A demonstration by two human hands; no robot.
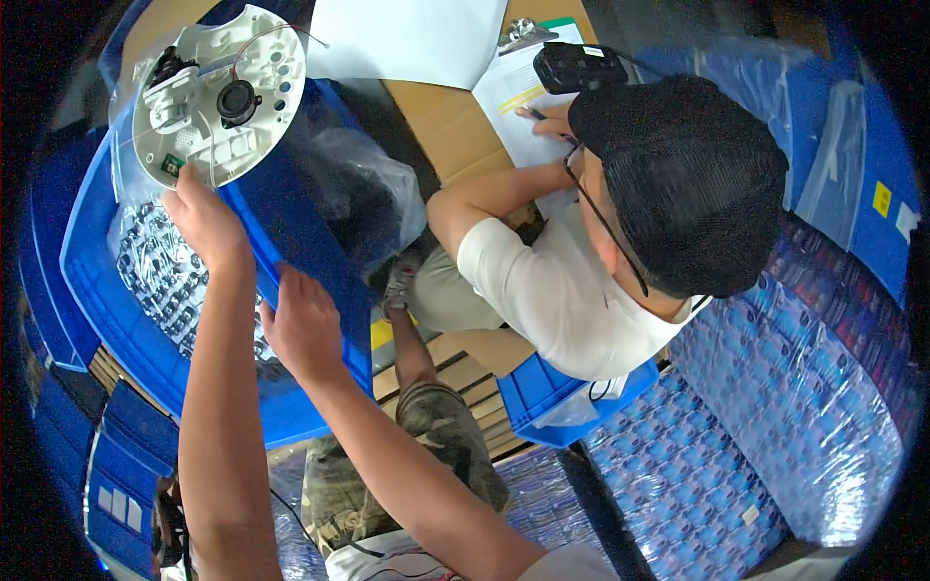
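White plastic housing [205, 107], upper left of the frame, was gripped over a blue bin [291, 416] by the left hand [208, 223]; the right hand [305, 324] curled at the bin's rim. Cardboard [455, 136] showed top centre, film-wrapped packs [678, 465] lower right.

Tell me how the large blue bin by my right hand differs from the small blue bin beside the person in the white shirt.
Size: the large blue bin looks much bigger than the small blue bin. Contents: the large one holds many silvery and dark parts; the small one shows clear plastic. Hands: your right hand is at the large bin's edge; none shows at the small bin. Both are blue.
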